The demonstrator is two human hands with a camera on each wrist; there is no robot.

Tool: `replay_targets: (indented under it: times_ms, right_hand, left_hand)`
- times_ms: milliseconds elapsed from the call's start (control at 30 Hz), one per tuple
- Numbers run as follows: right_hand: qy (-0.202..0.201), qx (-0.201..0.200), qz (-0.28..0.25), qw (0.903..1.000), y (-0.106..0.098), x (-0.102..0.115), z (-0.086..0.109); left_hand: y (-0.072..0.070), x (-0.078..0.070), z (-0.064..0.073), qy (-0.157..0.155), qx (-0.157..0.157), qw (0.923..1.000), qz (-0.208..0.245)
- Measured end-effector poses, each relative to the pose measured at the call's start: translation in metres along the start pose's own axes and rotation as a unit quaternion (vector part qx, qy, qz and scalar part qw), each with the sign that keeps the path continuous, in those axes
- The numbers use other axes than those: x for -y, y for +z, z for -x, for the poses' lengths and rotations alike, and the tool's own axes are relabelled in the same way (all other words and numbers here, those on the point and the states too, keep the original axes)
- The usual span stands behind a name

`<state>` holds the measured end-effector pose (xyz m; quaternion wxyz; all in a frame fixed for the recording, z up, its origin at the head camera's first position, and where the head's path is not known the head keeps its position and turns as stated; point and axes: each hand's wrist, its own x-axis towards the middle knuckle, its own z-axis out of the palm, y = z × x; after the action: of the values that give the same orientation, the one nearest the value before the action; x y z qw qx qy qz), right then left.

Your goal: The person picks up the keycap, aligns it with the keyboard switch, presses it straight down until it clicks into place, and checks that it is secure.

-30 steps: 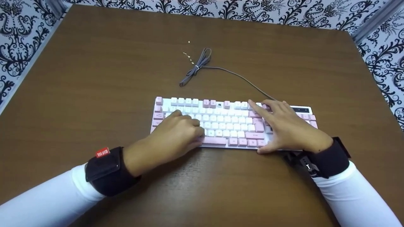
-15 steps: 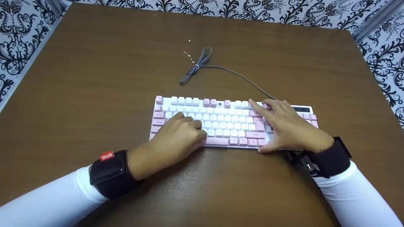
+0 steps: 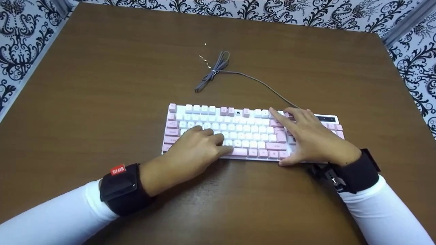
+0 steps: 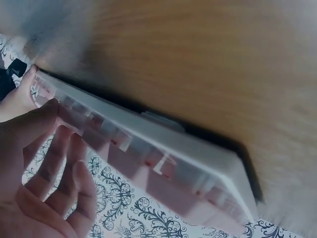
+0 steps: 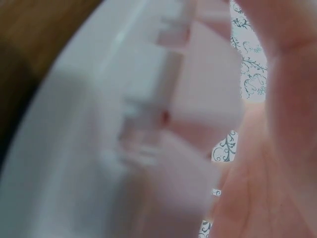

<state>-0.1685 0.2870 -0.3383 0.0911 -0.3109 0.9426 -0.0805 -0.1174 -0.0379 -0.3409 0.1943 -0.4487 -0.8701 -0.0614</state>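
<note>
A white and pink computer keyboard [image 3: 252, 128] lies flat on the brown table. My left hand [image 3: 190, 153] is over its left half, fingers loosely bent and thumb stretched out. The thumb tip rests on the long pink space bar [image 3: 239, 152]; the left wrist view shows the thumb [image 4: 34, 124] right at that key, with the fingers bent above the keys. On the right, my right hand [image 3: 311, 137] spans the keyboard and holds it, thumb at the front edge and fingers at the top row and back edge. Its palm hides part of the number keys.
A grey cable [image 3: 259, 81] runs from the keyboard's back edge to a tied bundle [image 3: 212, 72] behind it. Small pale specks [image 3: 205, 61] lie beside the bundle. Black-and-white patterned wallpaper [image 3: 269, 10] borders the far edge and sides of the brown table [image 3: 119, 85].
My left hand has shifted slightly right and toward the front, and its thumb has stretched out from beside the fingers onto the space bar. The right hand and keyboard have stayed in place.
</note>
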Motion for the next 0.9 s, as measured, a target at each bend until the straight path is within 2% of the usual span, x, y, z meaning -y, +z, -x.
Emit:
replay_targets:
  times_ms: [133,400,633,900]
  right_hand:
    - [0.005,0.000,-0.001,1.0000,0.001,0.000,0.003]
    - [0.004,-0.008,0.005,0.9999,0.002,0.002,0.004]
    - [-0.005,-0.007,0.008,0.9999,-0.001,0.003,0.003]
    - [-0.002,-0.006,0.007,1.0000,0.000,0.005,0.002]
  left_hand:
    - [0.000,-0.001,-0.001,0.021,0.013,0.9995,-0.018]
    - [-0.004,-0.010,-0.004,0.001,0.040,0.9978,-0.053]
    - [-0.003,-0.009,0.000,-0.027,0.061,0.9977,0.013]
    - [-0.007,-0.005,0.000,-0.025,0.055,0.9977,0.031]
